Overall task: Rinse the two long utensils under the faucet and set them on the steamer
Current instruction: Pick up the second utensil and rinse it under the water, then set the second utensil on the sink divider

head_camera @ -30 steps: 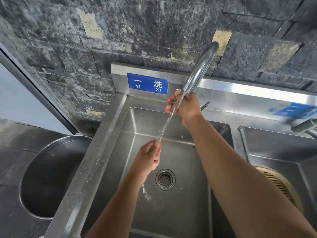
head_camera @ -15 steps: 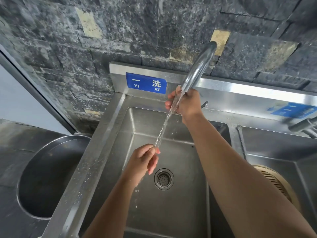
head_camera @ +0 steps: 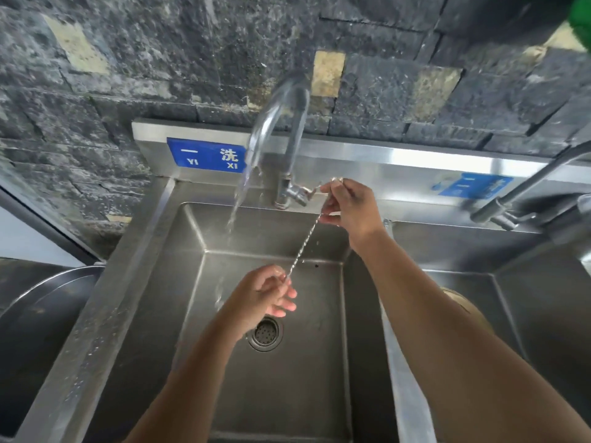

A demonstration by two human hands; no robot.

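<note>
faucet (head_camera: 281, 123) spout swung left since before; my left hand (head_camera: 265, 295) and right hand (head_camera: 348, 206) pinch the twisted utensil (head_camera: 303, 244) ends beside the stream.

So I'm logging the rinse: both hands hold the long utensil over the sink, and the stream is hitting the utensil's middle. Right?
Not quite. In the head view the stream falls left of the utensil and misses it. The rest holds: the right hand pinches its top and the left hand its bottom, over the sink.
</note>
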